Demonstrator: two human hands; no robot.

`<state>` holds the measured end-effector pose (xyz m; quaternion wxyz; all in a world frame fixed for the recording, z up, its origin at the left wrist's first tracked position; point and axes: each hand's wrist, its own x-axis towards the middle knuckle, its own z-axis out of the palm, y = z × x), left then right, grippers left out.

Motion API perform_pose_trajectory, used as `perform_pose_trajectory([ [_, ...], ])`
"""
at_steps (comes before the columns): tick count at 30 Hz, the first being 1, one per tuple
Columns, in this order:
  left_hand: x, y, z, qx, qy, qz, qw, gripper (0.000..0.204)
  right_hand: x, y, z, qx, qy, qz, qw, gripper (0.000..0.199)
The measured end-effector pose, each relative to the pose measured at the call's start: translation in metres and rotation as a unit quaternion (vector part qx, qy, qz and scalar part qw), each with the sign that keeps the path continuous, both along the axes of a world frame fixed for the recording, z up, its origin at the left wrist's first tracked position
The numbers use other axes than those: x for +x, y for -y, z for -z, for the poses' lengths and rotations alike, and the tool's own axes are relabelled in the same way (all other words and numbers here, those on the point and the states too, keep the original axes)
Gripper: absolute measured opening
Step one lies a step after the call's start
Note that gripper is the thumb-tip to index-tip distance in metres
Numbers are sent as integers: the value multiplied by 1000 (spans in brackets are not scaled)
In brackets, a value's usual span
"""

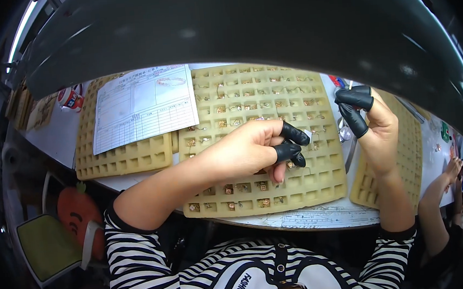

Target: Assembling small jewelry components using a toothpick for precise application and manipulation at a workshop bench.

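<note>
My left hand (259, 148), with black rubber finger cots on its fingertips, is over the middle of a pale yellow compartment tray (321, 183). Its fingers are pinched together, and a small pale flat piece (308, 134) shows at their tips. Many of the tray's cells hold small gold-coloured jewelry pieces (228, 189). Past the tray's right edge, my right hand (374, 122) is raised, its cotted thumb and finger closed in a pinch. A thin pale tip (350, 85) pokes up beside them; what it belongs to is hidden.
A printed sheet (144, 110) lies over another yellow tray (124, 162) on the left. A third tray (409, 157) is at the right. A dark curved hood (222, 31) spans the top. Another person's arm (437, 204) is at far right; a green-seated chair (49, 248) is lower left.
</note>
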<state>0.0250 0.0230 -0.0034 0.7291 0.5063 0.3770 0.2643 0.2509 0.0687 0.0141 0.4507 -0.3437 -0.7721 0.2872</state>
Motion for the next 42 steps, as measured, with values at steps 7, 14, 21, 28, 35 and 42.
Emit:
perform_pose_trajectory([
  [7,1,1,1,27,-22,-3,999,17,-3,2,-1,202,359,-98,906,15],
  [14,4,4,-4,39,-84,-14,996,16,-13,1,14,184,300,-116,929,12],
  [21,4,13,-4,86,-172,44,980,10,-19,6,17,187,294,-97,932,12],
  [28,5,12,-12,104,-179,74,976,34,-17,2,24,155,206,-49,965,12],
  [35,6,13,-13,137,-188,78,969,31,-16,-15,24,309,232,30,922,12],
  [42,5,11,-12,121,-192,81,970,31,-26,-4,25,320,276,-63,904,9],
])
